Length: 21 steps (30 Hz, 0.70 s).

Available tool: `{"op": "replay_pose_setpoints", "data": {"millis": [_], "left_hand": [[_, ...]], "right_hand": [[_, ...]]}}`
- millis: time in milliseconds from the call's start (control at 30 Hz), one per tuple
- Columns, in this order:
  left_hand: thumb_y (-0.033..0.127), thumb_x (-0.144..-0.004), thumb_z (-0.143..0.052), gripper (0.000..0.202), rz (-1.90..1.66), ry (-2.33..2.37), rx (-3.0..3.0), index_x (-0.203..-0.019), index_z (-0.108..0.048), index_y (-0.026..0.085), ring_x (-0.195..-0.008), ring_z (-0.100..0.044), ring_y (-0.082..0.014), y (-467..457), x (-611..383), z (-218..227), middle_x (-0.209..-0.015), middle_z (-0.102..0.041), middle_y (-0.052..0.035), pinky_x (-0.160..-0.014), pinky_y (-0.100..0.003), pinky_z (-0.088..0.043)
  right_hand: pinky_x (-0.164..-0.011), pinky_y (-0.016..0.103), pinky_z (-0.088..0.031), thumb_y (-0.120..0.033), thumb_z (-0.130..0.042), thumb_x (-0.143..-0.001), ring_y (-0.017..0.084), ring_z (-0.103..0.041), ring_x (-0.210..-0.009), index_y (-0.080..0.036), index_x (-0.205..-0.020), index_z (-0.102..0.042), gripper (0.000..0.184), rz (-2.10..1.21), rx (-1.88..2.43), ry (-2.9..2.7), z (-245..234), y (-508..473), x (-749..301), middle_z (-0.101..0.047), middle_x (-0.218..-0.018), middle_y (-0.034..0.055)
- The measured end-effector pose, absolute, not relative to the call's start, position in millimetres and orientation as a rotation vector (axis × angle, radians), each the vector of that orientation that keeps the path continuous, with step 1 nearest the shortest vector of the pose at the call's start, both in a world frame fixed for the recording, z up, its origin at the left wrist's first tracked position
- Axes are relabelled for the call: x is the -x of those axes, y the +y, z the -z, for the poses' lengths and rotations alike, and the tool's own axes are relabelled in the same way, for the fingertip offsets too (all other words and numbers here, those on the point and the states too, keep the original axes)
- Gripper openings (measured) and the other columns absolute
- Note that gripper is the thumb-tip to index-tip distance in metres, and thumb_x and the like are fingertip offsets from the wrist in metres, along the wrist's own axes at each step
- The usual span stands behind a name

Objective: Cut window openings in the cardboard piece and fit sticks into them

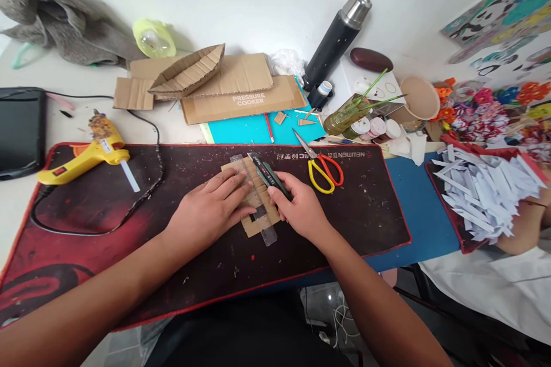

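A small piece of brown cardboard lies on the dark desk mat with a clear plastic ruler laid along it. My left hand lies flat with its fingers stretched over the ruler and cardboard, pressing them down. My right hand is closed round a dark green utility knife, whose tip points away from me along the ruler's edge.
Yellow-handled scissors lie just right of my right hand. A yellow glue gun with its black cord sits at the mat's left. Behind are a cardboard boat, flat cardboard, a black flask, paint pots and a tray of white paper strips.
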<state>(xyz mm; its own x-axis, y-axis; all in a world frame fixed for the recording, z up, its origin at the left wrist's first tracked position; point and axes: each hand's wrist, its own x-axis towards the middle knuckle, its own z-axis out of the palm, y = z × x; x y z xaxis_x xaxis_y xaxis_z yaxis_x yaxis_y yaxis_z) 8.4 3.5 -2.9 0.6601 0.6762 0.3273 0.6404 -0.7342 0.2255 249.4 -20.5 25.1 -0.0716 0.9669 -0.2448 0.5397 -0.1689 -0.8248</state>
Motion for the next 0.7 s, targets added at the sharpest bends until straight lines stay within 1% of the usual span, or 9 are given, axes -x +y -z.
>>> {"op": "replay_pose_setpoints", "data": {"millis": [133, 233, 333, 433, 567, 700], "left_hand": [[0.052, -0.111, -0.050, 0.050, -0.609, 1.092, -2.762, -0.137, -0.074, 0.017, -0.138, -0.066, -0.0342, 5, -9, 4, -0.139, -0.075, -0.0156, -0.113, -0.048, -0.058], [0.052, -0.111, -0.050, 0.049, -0.605, 1.088, -2.742, -0.138, -0.074, 0.018, -0.138, -0.065, -0.0345, 5, -9, 4, -0.140, -0.075, -0.0155, -0.113, -0.049, -0.058], [0.052, -0.111, -0.051, 0.048, -0.588, 1.100, -2.721, -0.138, -0.073, 0.019, -0.138, -0.065, -0.0359, 5, -9, 5, -0.142, -0.074, -0.0154, -0.110, -0.051, -0.058], [0.052, -0.110, -0.052, 0.047, -0.555, 1.109, -2.695, -0.139, -0.073, 0.021, -0.137, -0.064, -0.0376, 6, -9, 5, -0.142, -0.074, -0.0156, -0.108, -0.054, -0.057], [0.051, -0.110, -0.052, 0.048, -0.517, 1.068, -2.737, -0.138, -0.073, 0.018, -0.136, -0.064, -0.0391, 9, -9, 4, -0.139, -0.075, -0.0166, -0.106, -0.055, -0.056], [0.048, -0.109, -0.056, 0.045, -0.541, 1.048, -2.716, -0.137, -0.073, 0.018, -0.135, -0.065, -0.0396, 9, -10, 3, -0.137, -0.075, -0.0171, -0.104, -0.055, -0.056]], "right_hand": [[-0.095, 0.042, -0.058, -0.039, -0.059, -0.106, 0.029, -0.074, -0.115, -0.026, -0.146, -0.064, 0.042, -1.076, 1.790, -1.775, -37, -18, -258, -0.078, -0.131, 0.0088], [-0.102, 0.045, -0.057, -0.037, -0.057, -0.106, 0.031, -0.072, -0.124, -0.025, -0.152, -0.061, 0.048, -0.968, 1.872, -1.904, -50, -19, -259, -0.075, -0.140, 0.0104], [-0.103, 0.047, -0.057, -0.035, -0.055, -0.106, 0.033, -0.072, -0.124, -0.024, -0.155, -0.058, 0.050, -0.892, 1.939, -2.042, -63, -19, -256, -0.075, -0.139, 0.0117], [-0.102, 0.047, -0.057, -0.034, -0.053, -0.107, 0.033, -0.074, -0.120, -0.022, -0.157, -0.057, 0.051, -0.813, 1.978, -2.171, -72, -20, -249, -0.077, -0.134, 0.0135], [-0.098, 0.046, -0.058, -0.031, -0.051, -0.108, 0.034, -0.076, -0.115, -0.018, -0.157, -0.057, 0.051, -0.721, 2.021, -2.323, -77, -21, -241, -0.079, -0.128, 0.0155], [-0.097, 0.044, -0.057, -0.031, -0.050, -0.110, 0.033, -0.076, -0.115, -0.017, -0.158, -0.054, 0.051, -0.675, 2.071, -2.389, -81, -22, -236, -0.078, -0.129, 0.0167]]}}
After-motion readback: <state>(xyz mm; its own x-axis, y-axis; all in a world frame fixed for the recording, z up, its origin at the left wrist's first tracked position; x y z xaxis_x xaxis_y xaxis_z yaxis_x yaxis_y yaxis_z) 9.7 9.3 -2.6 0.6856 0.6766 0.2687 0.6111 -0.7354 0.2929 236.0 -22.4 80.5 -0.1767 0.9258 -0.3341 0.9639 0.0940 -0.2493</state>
